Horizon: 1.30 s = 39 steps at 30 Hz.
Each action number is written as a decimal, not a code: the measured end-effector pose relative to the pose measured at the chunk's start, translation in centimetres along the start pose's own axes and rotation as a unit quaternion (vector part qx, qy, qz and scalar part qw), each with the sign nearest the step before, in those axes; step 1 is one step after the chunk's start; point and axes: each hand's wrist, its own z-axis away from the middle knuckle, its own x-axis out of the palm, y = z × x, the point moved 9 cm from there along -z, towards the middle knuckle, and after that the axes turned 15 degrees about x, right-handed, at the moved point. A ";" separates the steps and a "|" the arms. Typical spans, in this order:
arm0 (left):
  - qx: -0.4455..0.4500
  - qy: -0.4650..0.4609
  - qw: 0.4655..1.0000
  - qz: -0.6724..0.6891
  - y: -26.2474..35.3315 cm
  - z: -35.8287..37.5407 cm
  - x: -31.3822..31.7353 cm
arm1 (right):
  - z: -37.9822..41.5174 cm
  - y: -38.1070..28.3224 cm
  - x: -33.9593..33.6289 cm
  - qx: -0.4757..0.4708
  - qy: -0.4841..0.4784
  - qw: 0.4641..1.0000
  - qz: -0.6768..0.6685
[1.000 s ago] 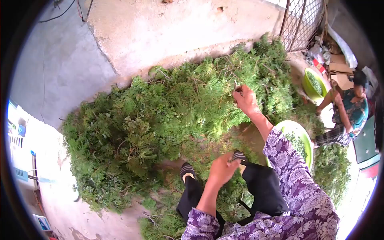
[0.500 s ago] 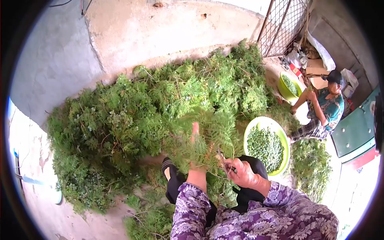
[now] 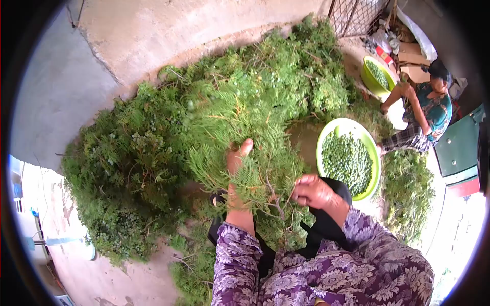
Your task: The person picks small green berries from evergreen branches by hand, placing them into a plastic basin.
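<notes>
My left hand is partly covered by feathery foliage, its thumb raised, and grips a leafy evergreen branch with a bare brown stem. To the right of that branch, my right hand has its fingers bent and pressed together beside a thin twig. What sits inside those fingers is hidden. Close beyond the right hand stands a light-green basin holding many small round green cones or berries.
A large heap of cut evergreen branches lies along the wall. At right, a seated person works by a second yellow-green basin. More cut greenery lies on the floor right of the near basin.
The view has shifted, so the heap and wall sit higher. The branch now spreads wider around my left hand. My right hand has turned, and the dark tool-like shape at its fingers no longer shows.
</notes>
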 end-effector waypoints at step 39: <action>0.000 0.109 0.989 -0.098 10.4 0.0 12.0 | -8.8 -8.3 -2.6 -0.154 0.242 0.895 0.341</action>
